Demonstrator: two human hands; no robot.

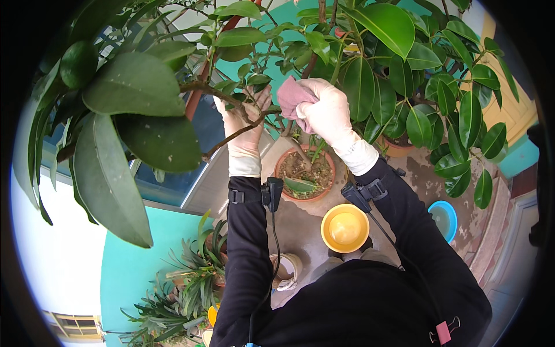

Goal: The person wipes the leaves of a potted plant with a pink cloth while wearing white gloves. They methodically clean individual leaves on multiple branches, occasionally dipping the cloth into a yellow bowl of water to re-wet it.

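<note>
My right hand (327,110), in a pale thin glove, grips a folded pink cloth (295,97) among the branches of a potted tree. To its left my left hand (245,130), gloved too, is raised behind a bare brown branch (232,141). Small green leaves (259,79) lie over its fingers, so whether it holds one is hidden. The tree's trunk (301,152) rises from a round terracotta pot (279,167) of soil, where a fallen leaf (299,185) lies. Large dusty leaves (134,86) and a green fruit (79,65) hang close to the camera at left.
A yellow basin (331,238) stands on the floor before me, and a blue basin (453,221) is farther right. A pale bucket (295,271) sits by my left arm. Rubber plant leaves (420,126) crowd the right; strap-leaved potted plants (195,282) line the lower left.
</note>
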